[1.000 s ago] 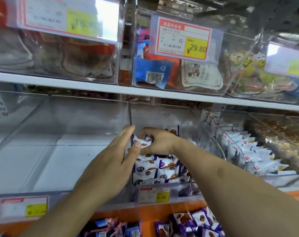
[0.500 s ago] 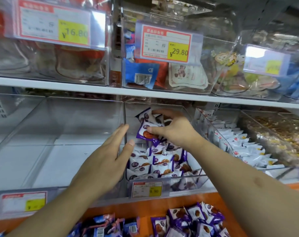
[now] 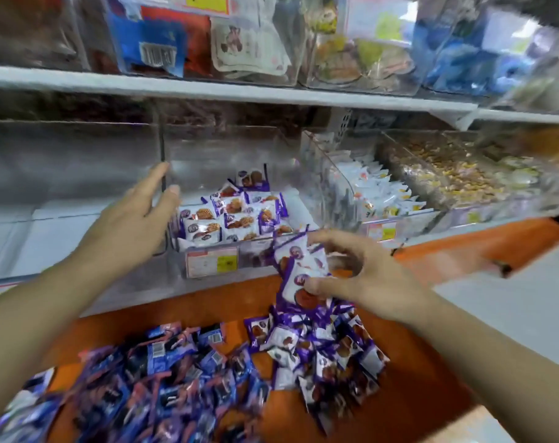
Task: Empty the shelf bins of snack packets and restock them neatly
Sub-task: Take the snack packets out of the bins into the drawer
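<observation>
**Juggling a loose fistful above the pile**

Looking across the whole shelf first: the wide clear bin on my left has nothing in it, and if I fumble near the divider, packets could slide into that wrong compartment. The middle bin already carries tidy rows of purple packets toward its front, with its back half bare. Careless dropping there would knock the standing rows flat, and I would have to straighten them again.

Below, the orange ledge carries two heaps: blue packets on the left and a purple heap directly under my right hand. They lie nearly touching, so anything I let slip could mix the two kinds.

My left hand is spread, fingers open, resting at the bin's dividing wall and holding nothing. I judge it is bracing the bin; pushing too hard could shift it.

My right grip pinches a small bunch of purple packets, thumb below and fingers over the top, just above the heap and in front of the bin's price label. The wrappers look slick and the bunch is fanned unevenly, so the lowest packet seems the likeliest to slide out as I lift.
</observation>
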Demonstrator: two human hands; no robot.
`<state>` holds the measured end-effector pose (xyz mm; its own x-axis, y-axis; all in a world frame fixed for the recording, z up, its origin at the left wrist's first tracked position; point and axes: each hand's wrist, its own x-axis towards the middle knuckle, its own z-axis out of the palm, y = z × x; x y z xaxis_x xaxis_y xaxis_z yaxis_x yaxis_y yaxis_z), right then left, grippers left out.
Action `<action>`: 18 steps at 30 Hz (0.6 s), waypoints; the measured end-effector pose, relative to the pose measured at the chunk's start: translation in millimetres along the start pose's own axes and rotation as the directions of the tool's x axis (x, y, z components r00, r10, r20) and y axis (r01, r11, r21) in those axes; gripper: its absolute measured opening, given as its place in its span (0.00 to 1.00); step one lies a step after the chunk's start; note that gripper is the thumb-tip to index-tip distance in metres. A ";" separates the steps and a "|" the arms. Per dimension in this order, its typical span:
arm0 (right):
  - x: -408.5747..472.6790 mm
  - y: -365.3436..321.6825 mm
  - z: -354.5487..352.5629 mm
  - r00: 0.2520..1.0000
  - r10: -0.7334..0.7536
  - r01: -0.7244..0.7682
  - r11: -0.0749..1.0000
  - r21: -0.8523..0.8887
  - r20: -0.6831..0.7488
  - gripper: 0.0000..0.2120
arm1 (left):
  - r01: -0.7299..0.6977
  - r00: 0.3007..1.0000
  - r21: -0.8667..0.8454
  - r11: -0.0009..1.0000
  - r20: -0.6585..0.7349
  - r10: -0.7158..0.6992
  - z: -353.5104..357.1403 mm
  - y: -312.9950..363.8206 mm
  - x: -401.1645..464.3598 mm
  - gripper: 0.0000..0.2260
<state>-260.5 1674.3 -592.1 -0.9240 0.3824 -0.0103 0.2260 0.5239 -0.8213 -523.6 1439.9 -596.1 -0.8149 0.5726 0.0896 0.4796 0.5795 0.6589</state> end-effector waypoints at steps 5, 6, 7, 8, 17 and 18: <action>-23.6 86.3 8.5 0.977 0.211 -0.205 0.970 -0.129 0.036 0.22 | 0.027 0.999 -0.025 0.999 -0.025 -0.028 1.2 2.8 -4.0 0.22; -21.4 96.3 6.5 0.970 0.239 -0.229 0.955 -0.188 0.034 0.24 | 0.027 0.999 -0.029 0.999 -0.027 -0.028 1.7 2.7 -4.4 0.20; -18.8 105.2 4.5 0.965 0.259 -0.241 0.934 -0.264 0.035 0.28 | 0.026 0.999 -0.029 0.999 -0.029 -0.027 2.3 2.3 -4.5 0.19; -16.0 110.1 3.7 0.962 0.269 -0.238 0.907 -0.346 0.042 0.32 | 0.021 0.999 -0.034 0.999 -0.033 -0.022 2.8 2.6 -3.8 0.19; 8.0 2.2 15.6 0.990 -0.117 0.135 0.929 -0.344 0.074 0.22 | -0.038 0.999 -0.042 0.998 -0.025 0.037 3.5 4.9 -3.9 0.29; 15.5 -14.0 16.7 0.986 -0.158 0.166 0.937 -0.306 0.052 0.20 | -0.042 0.999 -0.048 0.998 -0.027 0.040 3.0 5.0 -3.4 0.29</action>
<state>-283.1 1660.2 -590.3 -0.9630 0.2544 0.0896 0.1525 0.7876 -0.5971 -517.4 1442.5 -595.3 -0.8032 0.5799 0.1360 0.4971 0.5269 0.6894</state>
